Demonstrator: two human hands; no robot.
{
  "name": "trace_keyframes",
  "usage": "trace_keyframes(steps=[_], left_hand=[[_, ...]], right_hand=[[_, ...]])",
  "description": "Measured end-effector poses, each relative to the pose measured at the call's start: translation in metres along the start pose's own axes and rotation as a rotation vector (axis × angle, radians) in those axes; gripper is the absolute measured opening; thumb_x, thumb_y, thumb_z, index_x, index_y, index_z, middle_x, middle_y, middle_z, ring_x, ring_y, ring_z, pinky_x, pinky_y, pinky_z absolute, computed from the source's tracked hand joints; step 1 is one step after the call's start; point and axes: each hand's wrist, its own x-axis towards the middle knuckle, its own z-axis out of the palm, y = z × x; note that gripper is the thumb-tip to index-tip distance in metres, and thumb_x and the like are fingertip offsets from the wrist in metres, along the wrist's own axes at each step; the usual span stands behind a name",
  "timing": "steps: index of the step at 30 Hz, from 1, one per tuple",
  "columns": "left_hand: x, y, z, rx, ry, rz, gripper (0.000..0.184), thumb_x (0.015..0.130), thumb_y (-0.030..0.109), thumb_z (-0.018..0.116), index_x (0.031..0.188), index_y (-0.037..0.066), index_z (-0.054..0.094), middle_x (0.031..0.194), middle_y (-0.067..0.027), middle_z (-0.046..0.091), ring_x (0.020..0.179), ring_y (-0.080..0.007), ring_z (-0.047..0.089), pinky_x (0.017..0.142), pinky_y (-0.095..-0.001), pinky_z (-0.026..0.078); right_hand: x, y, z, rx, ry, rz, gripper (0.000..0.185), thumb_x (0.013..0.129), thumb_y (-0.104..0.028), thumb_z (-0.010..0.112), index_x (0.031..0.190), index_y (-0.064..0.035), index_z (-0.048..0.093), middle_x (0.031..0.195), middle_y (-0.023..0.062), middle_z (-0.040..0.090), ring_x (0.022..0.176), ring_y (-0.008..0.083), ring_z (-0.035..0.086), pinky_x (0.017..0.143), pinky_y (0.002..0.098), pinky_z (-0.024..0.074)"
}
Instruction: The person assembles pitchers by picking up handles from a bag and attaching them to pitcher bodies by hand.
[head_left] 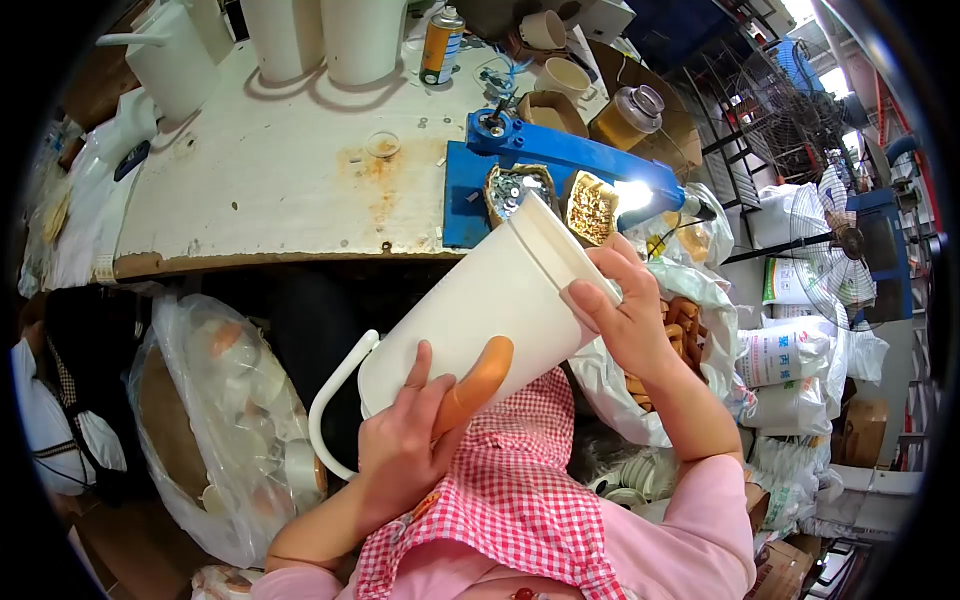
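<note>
One tall white plastic container (455, 300) slants before you, ridged far end gripped by your right hand (630, 302), near end by your left hand (402, 428), which holds a curved orange handle (476, 386).

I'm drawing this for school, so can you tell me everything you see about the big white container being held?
The white container is rounded, smooth and looks like plastic, with a raised band around its upper end. It's held tilted above the checked apron, that end pointing up and right. The right hand grips that end; the left hand, holding an orange piece, is at its side. I can't tell whether that piece is joined on.
</note>
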Motion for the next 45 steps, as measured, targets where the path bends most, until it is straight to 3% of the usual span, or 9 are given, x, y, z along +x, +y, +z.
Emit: trace_keyframes(steps=[5,7,8,15,17,24,32,39,45], left_hand=[[-0.013,-0.020,-0.006,-0.018,0.017,0.099,0.051,0.071,0.018,0.087,0.116,0.005,0.067,0.135,-0.0225,0.061,0.087,-0.0330,0.075,0.068,-0.0365,0.062],[-0.015,-0.016,-0.010,0.036,-0.026,0.104,0.055,0.068,0.018,0.089,0.117,0.008,0.067,0.136,-0.0173,0.062,0.086,-0.0302,0.075,0.065,-0.0350,0.061],[-0.017,-0.019,-0.012,0.020,0.006,0.075,0.057,0.067,0.017,0.090,0.119,0.009,0.068,0.133,-0.0175,0.065,0.086,-0.0302,0.074,0.066,-0.0349,0.061],[0.051,-0.011,-0.164,0.317,0.179,0.156,0.059,0.070,0.014,0.089,0.123,0.000,0.066,0.104,-0.0146,0.071,0.089,-0.0265,0.072,0.078,-0.0331,0.059],[0.074,-0.011,-0.213,1.039,0.210,0.378,0.046,0.078,0.020,0.075,0.122,0.012,0.069,0.076,-0.0040,0.058,0.058,-0.0182,0.059,0.049,-0.0330,0.046],[0.177,-0.193,-0.308,1.864,-0.208,0.284,0.012,0.076,0.016,0.064,0.086,0.015,0.071,0.102,-0.0004,0.061,0.108,-0.0192,0.055,0.103,-0.0366,0.036],[0.213,-0.210,-0.331,1.645,-0.226,0.205,0.037,0.074,0.029,0.077,0.106,0.013,0.070,0.114,-0.0030,0.062,0.118,-0.0197,0.055,0.113,-0.0430,0.036],[0.437,-0.099,-0.269,1.156,0.830,0.818,0.057,0.074,0.014,0.080,0.126,0.007,0.058,0.124,-0.0100,0.059,0.116,-0.0282,0.055,0.101,-0.0438,0.043],[0.426,-0.076,-0.258,1.263,0.435,0.601,0.039,0.074,0.013,0.079,0.109,0.008,0.063,0.113,-0.0086,0.062,0.109,-0.0273,0.059,0.095,-0.0432,0.045]], right_hand=[[0.038,0.074,-0.031,0.539,0.136,0.109,0.054,0.107,-0.044,0.040,0.132,-0.0001,0.061,0.129,0.0120,0.061,0.120,0.0193,0.056,0.107,0.0376,0.0404],[0.013,0.077,0.016,0.728,-0.051,0.657,0.066,0.108,-0.051,0.032,0.142,0.0011,0.052,0.137,0.0152,0.059,0.126,0.0205,0.054,0.109,0.0379,0.0402],[0.027,0.074,0.017,0.421,-0.322,0.381,0.081,0.104,-0.065,0.029,0.151,0.0006,0.041,0.141,0.0166,0.057,0.126,0.0240,0.055,0.110,0.0379,0.0412],[0.041,0.082,0.001,1.031,-0.110,0.312,0.083,0.101,-0.070,0.031,0.148,-0.0025,0.044,0.122,0.0156,0.065,0.102,0.0229,0.066,0.092,0.0366,0.0511],[0.032,0.099,0.013,1.025,-0.051,0.454,0.065,0.105,-0.059,0.034,0.132,-0.0025,0.056,0.106,0.0097,0.068,0.088,0.0189,0.065,0.081,0.0333,0.0523],[0.014,0.089,0.066,1.015,-0.179,0.495,0.036,0.107,-0.029,0.046,0.123,0.0003,0.059,0.101,0.0092,0.068,0.084,0.0146,0.065,0.076,0.0294,0.0543],[0.010,0.111,0.068,0.973,-0.072,0.643,0.026,0.103,-0.017,0.054,0.119,0.0006,0.062,0.098,0.0085,0.070,0.082,0.0139,0.066,0.075,0.0279,0.0558],[0.030,0.074,0.140,1.074,-0.489,0.600,0.032,0.101,-0.011,0.060,0.130,0.0029,0.058,0.109,0.0119,0.071,0.098,0.0146,0.066,0.089,0.0284,0.0545],[0.048,0.027,0.189,1.252,-0.494,0.340,0.039,0.102,-0.020,0.061,0.133,0.0028,0.054,0.111,0.0120,0.069,0.097,0.0158,0.065,0.087,0.0304,0.0529]])
